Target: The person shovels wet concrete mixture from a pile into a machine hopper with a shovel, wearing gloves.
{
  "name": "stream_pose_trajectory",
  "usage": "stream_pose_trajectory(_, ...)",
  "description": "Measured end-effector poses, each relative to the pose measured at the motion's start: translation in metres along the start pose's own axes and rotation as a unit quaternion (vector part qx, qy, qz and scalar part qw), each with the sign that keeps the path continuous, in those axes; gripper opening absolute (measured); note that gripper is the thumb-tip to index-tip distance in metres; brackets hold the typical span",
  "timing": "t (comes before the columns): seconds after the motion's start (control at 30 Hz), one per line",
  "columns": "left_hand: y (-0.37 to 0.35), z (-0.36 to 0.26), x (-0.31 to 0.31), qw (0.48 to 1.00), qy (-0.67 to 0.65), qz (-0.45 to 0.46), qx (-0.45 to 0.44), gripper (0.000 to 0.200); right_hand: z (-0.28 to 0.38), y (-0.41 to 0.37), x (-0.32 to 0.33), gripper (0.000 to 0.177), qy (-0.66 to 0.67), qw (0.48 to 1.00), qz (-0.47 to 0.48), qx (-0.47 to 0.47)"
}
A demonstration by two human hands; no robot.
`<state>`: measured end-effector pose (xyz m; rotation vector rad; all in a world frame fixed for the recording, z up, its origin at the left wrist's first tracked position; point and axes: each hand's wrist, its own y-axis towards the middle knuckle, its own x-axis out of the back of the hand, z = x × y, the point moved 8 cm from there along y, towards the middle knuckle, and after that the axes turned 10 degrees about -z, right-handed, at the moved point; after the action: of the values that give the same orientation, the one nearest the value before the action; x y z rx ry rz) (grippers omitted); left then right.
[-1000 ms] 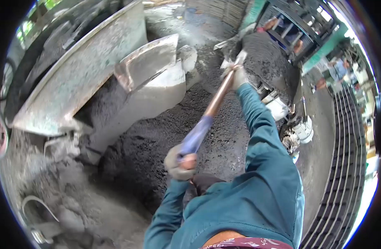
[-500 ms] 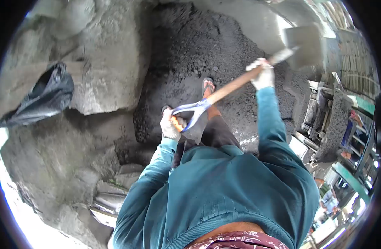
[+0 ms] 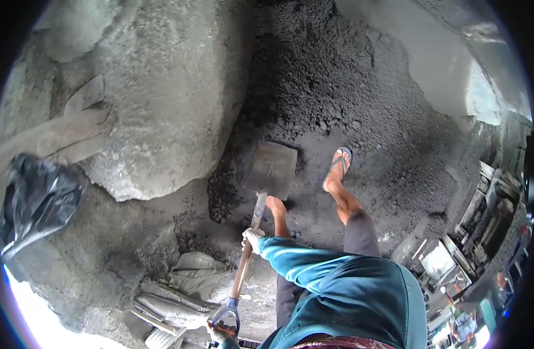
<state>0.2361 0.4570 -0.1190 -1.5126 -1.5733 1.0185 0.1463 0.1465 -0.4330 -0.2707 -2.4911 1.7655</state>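
Note:
A shovel with a wooden shaft and a flat, square grey blade runs up the middle of the head view, with no load showing on the blade. My gloved right hand is wrapped round the shaft just below the metal socket. At the bottom edge, my gloved left hand grips the blue D-shaped handle. The blade overlaps my left foot, hiding most of it. My right foot, in a flip-flop, stands on the dark ground beside loose dark gravel.
A large concrete mass borders the gravel on the left. Beyond it hangs a black plastic bag near a wooden beam. Planks and timber lie to the right, with people at the lower right.
The shovel blade has swung from the upper right to the middle, beside my legs. Both hands keep their hold while the handle drops toward the bottom edge. My view and body have turned.

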Motion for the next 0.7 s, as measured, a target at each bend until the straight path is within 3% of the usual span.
stream_pose_trajectory(0.03,0.008,0.009,-0.016,0.945,0.148,-0.284,-0.068,0.078,0.032,0.016,-0.005,0.010,0.069,0.993,0.088,0.024)
stream_pose_trajectory(0.07,0.039,0.033,-0.144,0.980,0.099,-0.125,-0.118,0.067,0.100,0.031,0.003,0.014,-0.024,0.994,0.025,0.101)
stream_pose_trajectory(0.1,0.097,0.055,-0.144,0.964,0.037,-0.256,-0.062,0.057,0.175,0.040,0.004,0.014,-0.008,0.993,0.069,0.090)
stream_pose_trajectory(0.13,0.103,0.079,-0.255,0.954,0.122,-0.212,-0.170,0.048,0.247,0.050,0.004,0.015,0.007,0.991,0.112,0.078)
stream_pose_trajectory(0.17,0.131,0.096,-0.285,0.946,0.134,-0.228,-0.188,0.043,0.319,0.060,0.005,0.016,0.020,0.986,0.155,0.064)
stream_pose_trajectory(0.2,0.158,0.114,-0.314,0.937,0.145,-0.243,-0.205,0.044,0.383,0.063,0.013,0.017,0.013,0.975,0.144,0.167)
stream_pose_trajectory(0.23,0.159,0.134,-0.350,0.959,0.133,-0.217,-0.125,0.046,0.418,0.051,0.030,0.013,0.052,0.980,0.054,0.183)
stream_pose_trajectory(0.27,0.163,0.137,-0.356,0.963,0.126,-0.207,-0.122,0.047,0.426,0.042,0.033,0.014,0.079,0.966,0.126,0.210)
stream_pose_trajectory(0.37,0.159,0.135,-0.339,0.967,0.121,-0.178,-0.136,0.050,0.404,0.019,0.041,0.015,0.101,0.967,0.120,0.203)
stream_pose_trajectory(0.43,0.144,0.134,-0.336,0.969,0.125,-0.132,-0.166,0.051,0.391,0.001,0.059,0.014,0.112,0.966,0.069,0.223)
stream_pose_trajectory(0.53,0.122,0.128,-0.331,0.963,0.145,-0.129,-0.188,0.055,0.377,-0.048,0.094,0.017,0.191,0.936,0.103,0.277)
stream_pose_trajectory(0.63,0.094,0.130,-0.345,0.965,0.221,-0.083,-0.115,0.063,0.366,-0.104,0.153,0.017,0.247,0.921,0.104,0.283)
stream_pose_trajectory(0.7,0.090,0.136,-0.350,0.962,0.263,0.019,-0.069,0.063,0.360,-0.153,0.202,0.015,0.296,0.900,0.105,0.301)
